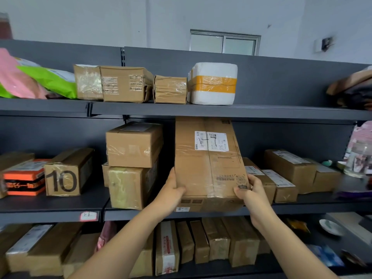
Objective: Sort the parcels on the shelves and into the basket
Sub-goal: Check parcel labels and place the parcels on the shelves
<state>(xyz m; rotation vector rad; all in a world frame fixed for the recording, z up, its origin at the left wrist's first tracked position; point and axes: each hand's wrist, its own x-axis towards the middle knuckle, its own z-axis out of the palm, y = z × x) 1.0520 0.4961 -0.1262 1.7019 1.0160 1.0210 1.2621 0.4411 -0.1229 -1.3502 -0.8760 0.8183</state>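
Parcel (207,164): tall brown carton, upright in the middle shelf (52,206) bay, centre of view, top leaning away and tucked under the top shelf (261,111) edge. White shipping label (211,140) on upper front face, clear tape down the middle seam. Bottom edge sits at the near lip of the middle shelf; can't tell if it's resting there or carried just above. Left hand (171,190) grips the lower left edge, thumb on the front face, fingers wrapped round behind. Right hand (253,190) grips the lower right corner the same way, thumb pressed on the front near the printed marks. Just left of the parcel: two cartons stacked, upper carton (133,144) on lower carton (128,188), narrow gap to the parcel. Further left: box marked 10 (64,178), then an orange-and-black box (24,178). Right of the parcel: row of low cartons (281,178), nearest one just beside the right hand. Top shelf, left to right: pink bag (14,77), green bag (52,79), three brown cartons, white foam box (213,83) banded with orange tape. Bottom shelf: cartons standing on end in a row (201,240). Far right is blurred; a glass jar (356,162) shows there.
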